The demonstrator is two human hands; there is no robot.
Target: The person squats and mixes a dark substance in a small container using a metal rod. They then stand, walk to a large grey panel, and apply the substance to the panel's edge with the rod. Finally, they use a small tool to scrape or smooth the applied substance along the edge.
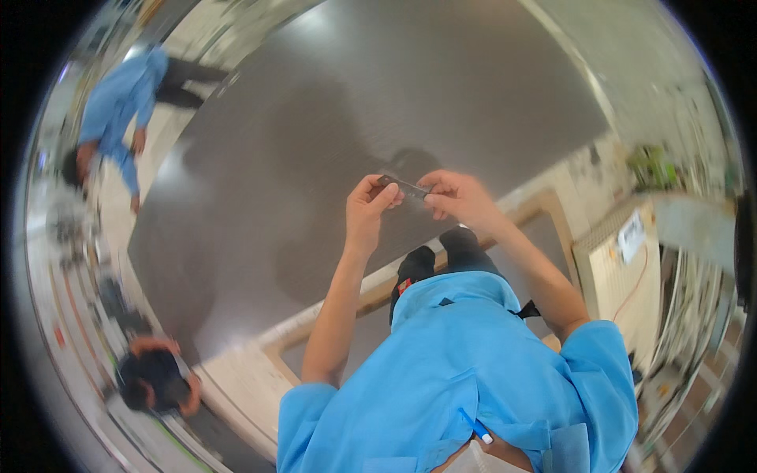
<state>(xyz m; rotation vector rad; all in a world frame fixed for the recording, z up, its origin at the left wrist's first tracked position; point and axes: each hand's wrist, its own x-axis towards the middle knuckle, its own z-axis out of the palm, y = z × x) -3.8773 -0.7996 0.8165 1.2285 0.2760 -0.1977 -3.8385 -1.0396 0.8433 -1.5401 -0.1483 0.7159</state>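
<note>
A small, dark, narrow flat piece [408,188] spans the gap between my two hands, above the near part of a large dark grey sheet [489,87]. My left hand [367,209] pinches its left end between thumb and fingers. Its right end is gripped by my right hand [460,199], whose fingers are bent round it and partly hide it. I cannot make out what kind of piece it is. Soft shadows fall on the sheet beyond my hands.
At the far left a person in a blue shirt [118,98] stands beside the sheet. Another person in dark clothing [158,382] is at the lower left. A pale box-like stand [623,276] with a white label is on my right, near green items [654,167].
</note>
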